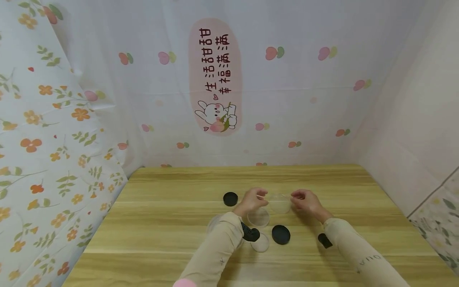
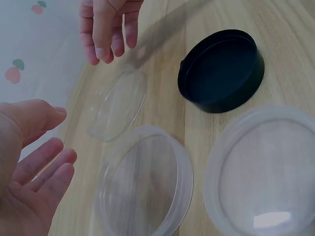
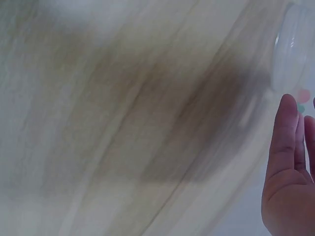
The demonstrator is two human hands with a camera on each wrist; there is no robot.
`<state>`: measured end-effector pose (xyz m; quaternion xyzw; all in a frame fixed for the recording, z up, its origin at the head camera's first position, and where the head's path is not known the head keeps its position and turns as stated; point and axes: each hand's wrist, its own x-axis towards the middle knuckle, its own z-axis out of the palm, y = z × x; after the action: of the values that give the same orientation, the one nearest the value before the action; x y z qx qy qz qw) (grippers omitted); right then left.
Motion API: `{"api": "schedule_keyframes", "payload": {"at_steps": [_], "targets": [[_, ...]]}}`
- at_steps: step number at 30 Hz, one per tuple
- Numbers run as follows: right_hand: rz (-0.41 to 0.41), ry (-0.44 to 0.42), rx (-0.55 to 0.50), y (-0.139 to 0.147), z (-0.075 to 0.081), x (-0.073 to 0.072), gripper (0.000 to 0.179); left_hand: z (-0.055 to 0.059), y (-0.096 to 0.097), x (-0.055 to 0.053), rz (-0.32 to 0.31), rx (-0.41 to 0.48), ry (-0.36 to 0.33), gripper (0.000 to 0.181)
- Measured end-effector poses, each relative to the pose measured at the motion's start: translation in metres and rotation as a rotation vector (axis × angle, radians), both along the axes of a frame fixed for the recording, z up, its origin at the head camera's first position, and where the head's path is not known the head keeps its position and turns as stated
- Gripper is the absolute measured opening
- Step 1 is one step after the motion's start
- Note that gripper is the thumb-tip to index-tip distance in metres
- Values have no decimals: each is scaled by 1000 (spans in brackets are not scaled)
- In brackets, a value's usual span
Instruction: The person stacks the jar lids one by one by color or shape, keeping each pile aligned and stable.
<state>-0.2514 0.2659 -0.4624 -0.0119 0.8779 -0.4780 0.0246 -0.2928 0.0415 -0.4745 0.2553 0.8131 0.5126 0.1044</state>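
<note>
Clear dish (image 1: 280, 204) on the table (image 1: 161, 223), between the hands. Left hand (image 1: 252, 200) just left of it, fingers relaxed and apart from thumb. Right hand (image 1: 306, 203) just right, fingers fairly straight. Contact with dish: can't tell. Clear lid (image 1: 258, 217) near-left of dish; black cap (image 1: 281, 234) on dish's near side.

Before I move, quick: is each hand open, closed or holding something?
Left hand: open, holding nothing.
Right hand: open, holding nothing, near a clear dish.
</note>
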Motion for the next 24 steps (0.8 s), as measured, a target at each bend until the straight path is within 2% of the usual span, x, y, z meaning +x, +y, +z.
{"api": "schedule_keyframes", "payload": {"at_steps": [3,4,8,17,24], "targets": [[-18,-1,63,2,-3,-1,25,5,6,7,20,-1,-53,38],[-19,-7,84,3,-4,-1,25,18,7,17,47,-25,-99,40],[1,-13,134,4,-10,-3,28,25,14,28,85,-50,-119,41],[6,-27,137,0,-14,-6,29,16,23,25,92,-122,-133,46],[9,-40,119,0,-15,-6,29,11,25,24,71,-92,-136,44]]}}
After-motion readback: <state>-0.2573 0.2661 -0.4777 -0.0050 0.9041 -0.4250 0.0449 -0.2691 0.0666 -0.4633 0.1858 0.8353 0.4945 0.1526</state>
